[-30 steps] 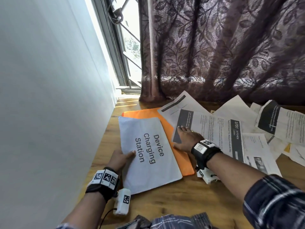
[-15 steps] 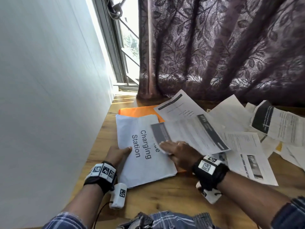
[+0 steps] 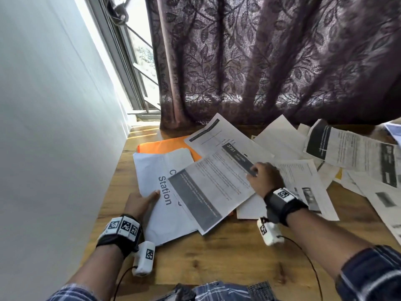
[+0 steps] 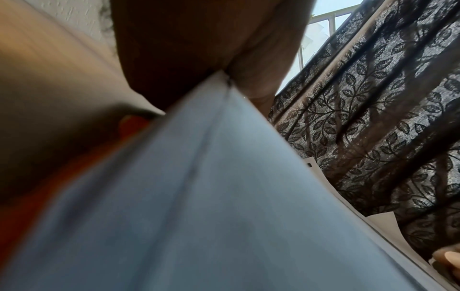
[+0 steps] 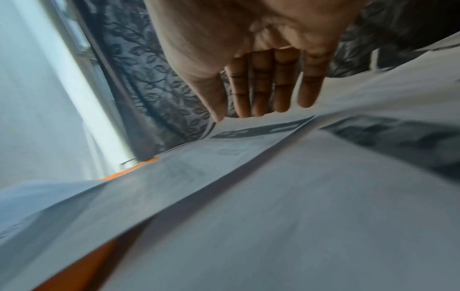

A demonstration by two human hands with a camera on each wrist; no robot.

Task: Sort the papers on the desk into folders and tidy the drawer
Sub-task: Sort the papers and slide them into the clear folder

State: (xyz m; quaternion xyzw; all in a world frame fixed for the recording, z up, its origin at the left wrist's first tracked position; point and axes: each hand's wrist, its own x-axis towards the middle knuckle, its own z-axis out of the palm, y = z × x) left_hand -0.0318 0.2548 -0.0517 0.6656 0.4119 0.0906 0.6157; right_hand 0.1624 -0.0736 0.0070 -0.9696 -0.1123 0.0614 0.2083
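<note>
A white sheet (image 3: 152,166) printed with "Station" lies on an orange folder (image 3: 165,146) at the desk's left. My left hand (image 3: 141,203) pinches its near-left edge, thumb on top; the left wrist view shows that sheet (image 4: 224,196) running in under the thumb. A printed sheet with a dark header band (image 3: 212,187) lies slanted across the white sheet and hides part of the label. My right hand (image 3: 263,180) rests at its far-right end. In the right wrist view the fingers (image 5: 261,88) are straight, tips touching the printed sheet (image 5: 199,177).
Several loose printed papers (image 3: 347,153) are strewn over the right half of the wooden desk (image 3: 217,257). A dark leaf-patterned curtain (image 3: 260,61) hangs behind them. A white wall (image 3: 43,127) runs close along the left and a window (image 3: 138,53) is at the far left.
My right hand dragged the printed sheet leftward onto the white sheet, then moved from its left end to its far-right end. The left hand kept its hold.
</note>
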